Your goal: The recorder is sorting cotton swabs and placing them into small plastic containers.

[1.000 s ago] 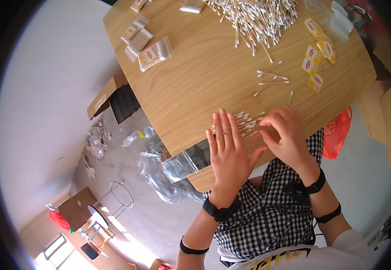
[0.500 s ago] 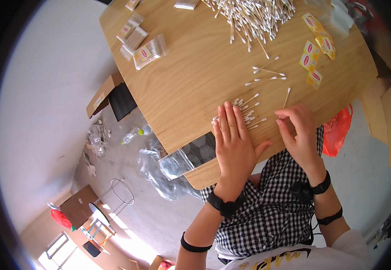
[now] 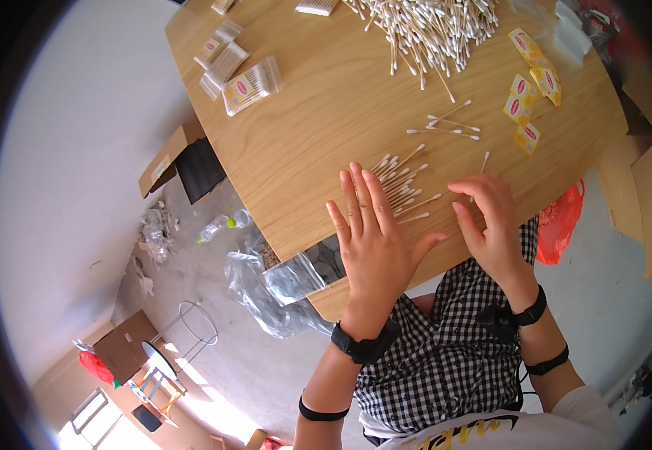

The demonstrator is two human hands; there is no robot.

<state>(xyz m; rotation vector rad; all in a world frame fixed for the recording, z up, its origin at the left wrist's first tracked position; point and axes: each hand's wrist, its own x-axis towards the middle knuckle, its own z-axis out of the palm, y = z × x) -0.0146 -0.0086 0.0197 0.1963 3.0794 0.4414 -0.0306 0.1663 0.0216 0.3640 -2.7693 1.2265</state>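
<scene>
A small row of cotton swabs (image 3: 401,184) lies a little right of the frame's centre on the round wooden table (image 3: 318,142), the sticks roughly parallel and fanning toward the upper right. The left hand (image 3: 375,240) lies flat and wide over the row's lower left end, fingers straight and together, thumb stretched out to the right; it grips nothing. The right hand (image 3: 491,221) rests just right of the row, open with its fingers lightly curled onto the wood, also holding nothing (whether a fingertip touches a swab cannot be told).

Above the right hand a few loose swabs (image 3: 450,129) lie scattered, and at the top centre of the frame sits a large heap of swabs (image 3: 427,26). Small yellow labels (image 3: 528,82) lie in the upper right. Filled clear packets (image 3: 243,79) are in the upper left part of the table. At the table's near edge, lower left of the left hand, a clear plastic bag (image 3: 296,277) hangs over. A cardboard box (image 3: 180,161) stands on the floor to the left.
</scene>
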